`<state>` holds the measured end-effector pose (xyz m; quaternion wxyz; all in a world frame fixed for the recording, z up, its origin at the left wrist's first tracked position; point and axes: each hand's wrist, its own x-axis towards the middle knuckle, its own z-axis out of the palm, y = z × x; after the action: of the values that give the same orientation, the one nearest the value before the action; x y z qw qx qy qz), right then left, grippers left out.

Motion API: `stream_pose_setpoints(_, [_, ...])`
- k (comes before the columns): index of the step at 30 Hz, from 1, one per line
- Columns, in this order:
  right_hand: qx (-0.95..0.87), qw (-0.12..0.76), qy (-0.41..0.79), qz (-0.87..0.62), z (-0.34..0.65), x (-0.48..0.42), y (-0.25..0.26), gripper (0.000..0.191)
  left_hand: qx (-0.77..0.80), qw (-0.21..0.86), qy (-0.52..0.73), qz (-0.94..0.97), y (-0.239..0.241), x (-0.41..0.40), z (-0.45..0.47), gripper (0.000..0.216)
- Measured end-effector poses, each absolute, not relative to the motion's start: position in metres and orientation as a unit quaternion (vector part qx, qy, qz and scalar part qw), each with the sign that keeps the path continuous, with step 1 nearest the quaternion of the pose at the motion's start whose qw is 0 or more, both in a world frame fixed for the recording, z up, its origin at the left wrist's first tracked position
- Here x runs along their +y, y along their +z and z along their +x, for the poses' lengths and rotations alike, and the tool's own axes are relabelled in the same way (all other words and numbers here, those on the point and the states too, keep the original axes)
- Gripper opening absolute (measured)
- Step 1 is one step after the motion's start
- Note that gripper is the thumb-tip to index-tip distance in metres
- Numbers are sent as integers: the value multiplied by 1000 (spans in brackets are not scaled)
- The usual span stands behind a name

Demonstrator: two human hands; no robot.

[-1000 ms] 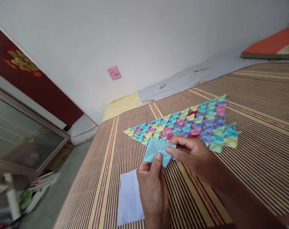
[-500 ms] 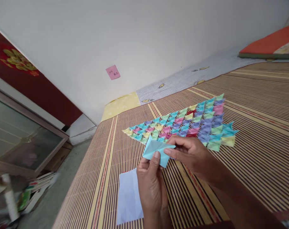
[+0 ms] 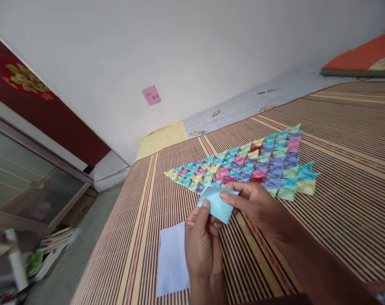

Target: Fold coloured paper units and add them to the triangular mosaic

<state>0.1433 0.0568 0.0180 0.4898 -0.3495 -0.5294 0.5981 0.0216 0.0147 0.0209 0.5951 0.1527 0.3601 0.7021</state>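
Note:
Between my two hands is a folded piece of light-blue paper, held above the striped mat. My left hand grips its left side, thumb on top and fingers underneath. At the right corner, my right hand pinches the paper between thumb and fingers. Just beyond lies a triangular arrangement of folded paper pieces in blue, green, pink, purple, yellow and red; my hands hide part of its near edge. A pale-lavender paper sheet rests on the mat to the left of my left wrist.
The striped mat covers a bed whose left edge drops to a grey floor. A pink note sticks to the white wall. An orange folded quilt lies far right. A glass-fronted cabinet stands at left.
The paper has turned and shifted slightly right, and its raised left flap now lies flatter. My left thumb has slid to the paper's left edge; my right thumb presses further onto its face.

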Motion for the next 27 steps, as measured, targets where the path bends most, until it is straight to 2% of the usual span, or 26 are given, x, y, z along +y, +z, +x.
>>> stream_pose_setpoints(7, [-528,494,587,-363,144,60,13,32,351,599,702,160,18,17,18,23])
stream_pose_setpoints(16, [-570,513,533,-359,148,60,9,28,442,506,692,265,11,17,1,25])
stream_pose_setpoints(22, [-635,517,436,-373,148,58,12,18,433,521,683,272,12,16,-2,27])
stream_pose_setpoints(27, [-651,532,417,-346,147,56,16,15,419,525,667,322,11,15,0,17])
